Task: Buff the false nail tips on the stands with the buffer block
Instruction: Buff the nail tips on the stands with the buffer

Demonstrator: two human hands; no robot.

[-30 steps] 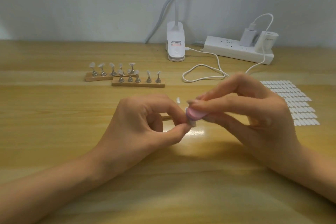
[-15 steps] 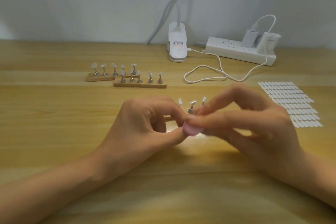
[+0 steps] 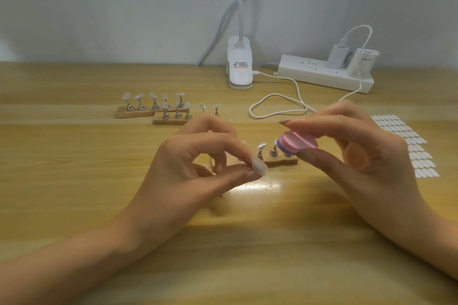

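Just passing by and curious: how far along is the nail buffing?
Done: cannot tell, buffed tips look no different. In hand: the left hand pinches one nail tip; the right hand holds the buffer block just beside it, not touching. Left, probably: tips on the near stand and far stands.

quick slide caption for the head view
Left hand pinches a false nail tip while right hand holds the pink buffer block beside it.

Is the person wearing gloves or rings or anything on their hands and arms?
No. The left hand and right hand are bare: no gloves, rings, watch or bracelet show. Both forearms are bare too, with no sleeve in view. The fingernails are longish and rounded.
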